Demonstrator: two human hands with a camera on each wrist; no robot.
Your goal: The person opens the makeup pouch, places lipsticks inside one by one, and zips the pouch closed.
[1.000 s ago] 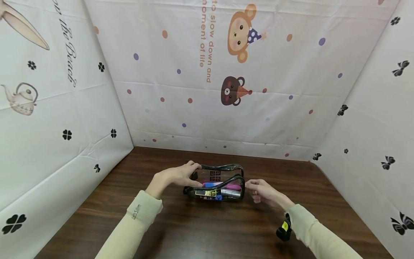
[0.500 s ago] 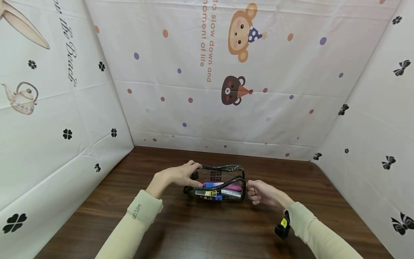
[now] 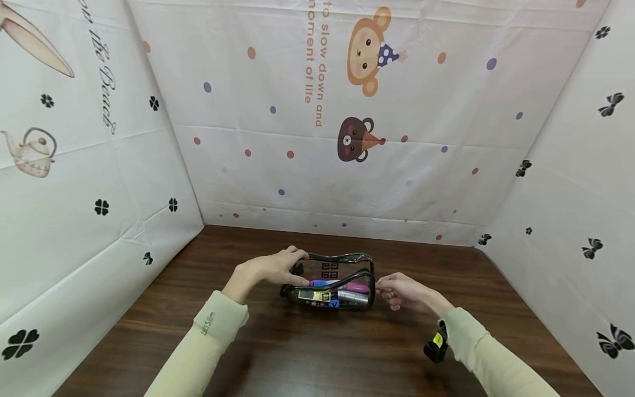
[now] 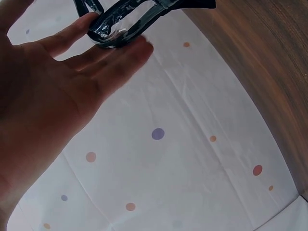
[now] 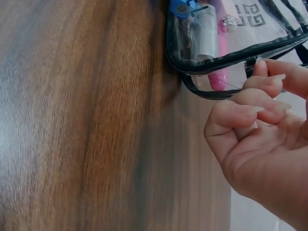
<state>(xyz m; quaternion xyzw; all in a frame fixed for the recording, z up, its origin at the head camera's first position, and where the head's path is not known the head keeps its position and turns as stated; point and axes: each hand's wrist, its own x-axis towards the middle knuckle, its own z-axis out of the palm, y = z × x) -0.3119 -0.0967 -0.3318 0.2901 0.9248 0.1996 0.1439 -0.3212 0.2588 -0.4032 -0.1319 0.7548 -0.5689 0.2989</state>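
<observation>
A clear zip pouch [image 3: 349,257] with black trim lies on the dark wooden table. My left hand [image 3: 275,268] grips its left end, fingers at the back edge and thumb in front. In the left wrist view, the fingers [image 4: 125,65] lie against the glossy black trim. At the opposite end, my right hand [image 3: 404,292] pinches the zipper pull between thumb and index finger; the pull [image 5: 258,59] is mostly covered by the fingertips. Inside the pouch are a pink tube [image 5: 219,79], a silver cylinder [image 5: 206,36] and a blue item [image 5: 182,8].
The wooden table [image 3: 317,347] spreads around the pouch. White printed sheets form a back wall [image 3: 278,165] and both side walls. A black wrist strap with a yellow label [image 3: 437,340] hangs at the right cuff.
My right hand shifts slightly at the pouch's right end, its fingers a little less curled than half a second ago. The left hand and the pouch stay in place.
</observation>
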